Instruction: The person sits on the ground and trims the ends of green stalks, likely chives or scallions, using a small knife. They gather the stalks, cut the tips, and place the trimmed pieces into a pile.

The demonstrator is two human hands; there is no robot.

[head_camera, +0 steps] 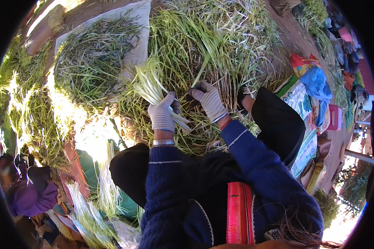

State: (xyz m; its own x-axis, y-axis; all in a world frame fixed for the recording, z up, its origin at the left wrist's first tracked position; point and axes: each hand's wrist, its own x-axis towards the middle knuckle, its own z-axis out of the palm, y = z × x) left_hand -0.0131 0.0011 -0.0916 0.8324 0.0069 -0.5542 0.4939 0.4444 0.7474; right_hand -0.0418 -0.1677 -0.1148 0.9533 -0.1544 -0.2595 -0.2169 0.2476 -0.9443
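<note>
My left hand [163, 115], in a pale knitted work glove with darker fingertips, is closed around a bunch of pale green-white plant stalks [149, 87]. Their cut-looking ends stick out past the fingers at the lower right. To its right, my right hand [207, 98], gloved alike, pinches a single long green stalk [202, 70] between thumb and fingers; its far part is blurred. Under both hands spreads a large heap of loose green leaves and stalks [187, 40]. The hidden undersides of both hands cannot be seen.
Darker cut greens [93, 59] lie on a pale sheet [140, 46] at the upper left. Long bundles of pale stalks [107, 186] rest at the lower left, near a person in purple [34, 196]. Printed sacks [302, 102], a blue plastic bag [318, 84] and a pink container [334, 117] stand at right.
</note>
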